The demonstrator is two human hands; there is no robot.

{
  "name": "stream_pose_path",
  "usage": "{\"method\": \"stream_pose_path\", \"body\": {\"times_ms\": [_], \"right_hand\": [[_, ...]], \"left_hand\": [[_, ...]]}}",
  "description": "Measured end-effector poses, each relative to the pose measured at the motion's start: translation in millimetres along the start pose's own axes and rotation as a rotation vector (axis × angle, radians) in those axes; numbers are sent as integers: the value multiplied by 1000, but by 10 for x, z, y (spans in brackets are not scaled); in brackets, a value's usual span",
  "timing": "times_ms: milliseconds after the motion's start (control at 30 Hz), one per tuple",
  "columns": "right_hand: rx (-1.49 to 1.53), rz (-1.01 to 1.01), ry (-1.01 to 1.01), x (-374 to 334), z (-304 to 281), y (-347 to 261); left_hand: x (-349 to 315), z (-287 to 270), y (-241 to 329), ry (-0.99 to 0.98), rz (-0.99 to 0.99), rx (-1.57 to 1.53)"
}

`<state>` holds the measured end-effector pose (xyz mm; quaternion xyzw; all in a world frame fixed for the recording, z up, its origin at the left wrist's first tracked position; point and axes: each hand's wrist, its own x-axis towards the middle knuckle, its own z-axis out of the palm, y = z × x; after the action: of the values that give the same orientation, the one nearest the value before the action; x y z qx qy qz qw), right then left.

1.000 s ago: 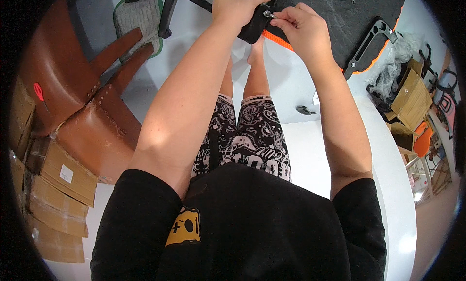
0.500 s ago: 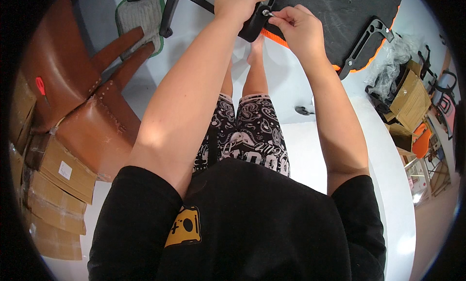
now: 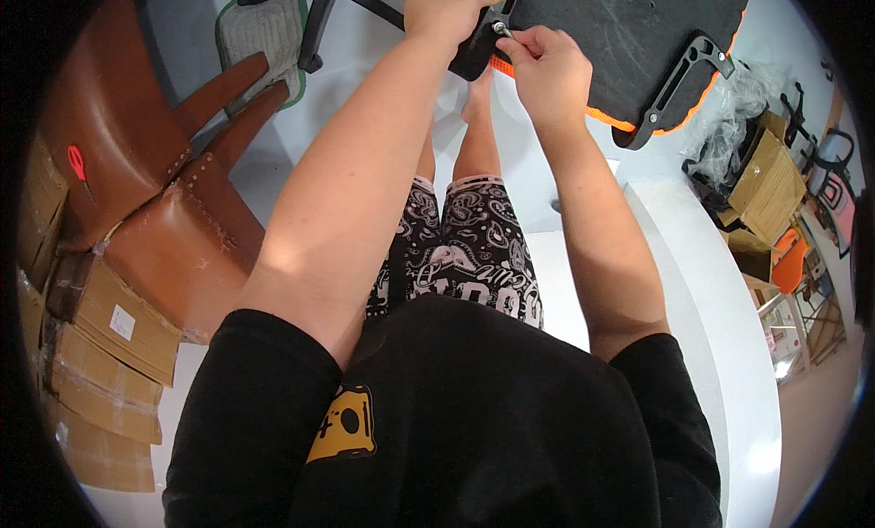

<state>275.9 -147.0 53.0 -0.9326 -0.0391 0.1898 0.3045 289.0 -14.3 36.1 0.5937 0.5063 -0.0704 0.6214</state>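
At the top of the view, a seat with a black underside (image 3: 602, 36) and orange edging is turned bottom up. A black armrest (image 3: 473, 60) stands at its left edge. My left hand (image 3: 447, 16) is closed round this armrest, thumb stretched along it toward the seat. My right hand (image 3: 550, 71) pinches a thin silver hex key (image 3: 507, 33) between thumb and fingers. The key's far end meets a round silver bolt (image 3: 498, 27) on the armrest. A second black armrest bracket (image 3: 676, 83) is fixed on the seat's right side with bolts.
Black chair-base legs (image 3: 321, 18) lie at upper left beside a grey mat (image 3: 262, 45). A brown leather chair (image 3: 182, 246) holds red-handled scissors (image 3: 77, 164). Cardboard boxes (image 3: 109, 364) stack at left. Plastic wrap (image 3: 725, 118) and an open carton (image 3: 767, 186) are at right.
My right hand has shifted slightly left and down, its forearm swinging inward, with the key still at the bolt. The left hand keeps its hold; the seat has barely moved.
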Motion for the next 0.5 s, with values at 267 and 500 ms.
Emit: {"method": "stream_pose_path", "body": {"times_ms": [267,500], "right_hand": [[147,-2,93,-195,170,-156],[216,-221,-66,-137,50,68]], "left_hand": [[-9,-43,0,1,-34,34],[-75,-101,59,-17,8,77]]}}
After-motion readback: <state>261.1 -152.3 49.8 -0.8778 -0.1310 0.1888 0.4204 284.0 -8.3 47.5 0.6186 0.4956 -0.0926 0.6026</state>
